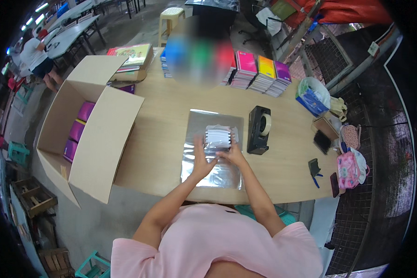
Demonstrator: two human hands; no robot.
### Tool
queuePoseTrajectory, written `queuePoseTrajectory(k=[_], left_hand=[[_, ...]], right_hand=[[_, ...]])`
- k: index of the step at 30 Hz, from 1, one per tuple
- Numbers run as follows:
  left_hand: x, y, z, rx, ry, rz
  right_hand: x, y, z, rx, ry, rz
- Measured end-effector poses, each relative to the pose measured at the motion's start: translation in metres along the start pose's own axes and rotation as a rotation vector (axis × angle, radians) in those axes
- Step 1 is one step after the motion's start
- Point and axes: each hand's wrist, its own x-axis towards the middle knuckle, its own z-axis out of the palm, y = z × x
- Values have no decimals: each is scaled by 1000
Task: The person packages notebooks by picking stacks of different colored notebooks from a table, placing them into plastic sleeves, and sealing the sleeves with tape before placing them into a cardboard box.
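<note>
A small white stack [218, 138] with dark marks along its sides, seemingly bound pads or notebooks, lies on clear plastic sheets [211, 178] in front of me. Crinkled plastic shows at its far edge. My left hand [201, 162] is beside the stack's left side, fingers stretched forward and thumb pointing inward. Along the stack's right side, my right hand [234, 154] has its fingers against the edge and its thumb near the front. Just right of the sheets stands a black tape dispenser [258, 130] with a roll of tape.
An open cardboard box [107, 134] with purple packs [77, 132] stands at left. Notebook stacks [260, 74] line the far edge, partly behind a blurred patch. At right are a blue bag [312, 98], a black brush [322, 142], a blue-handled tool [315, 180] and a pink bag [350, 169].
</note>
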Motion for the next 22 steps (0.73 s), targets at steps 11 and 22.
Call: queuePoseTrajectory(k=[11, 22], left_hand=[[38, 27, -67, 407, -321, 490], [90, 67, -88, 798, -924, 483]], right_hand=[[30, -130, -65, -1081, -487, -591], [56, -124, -25, -931, -435, -796]])
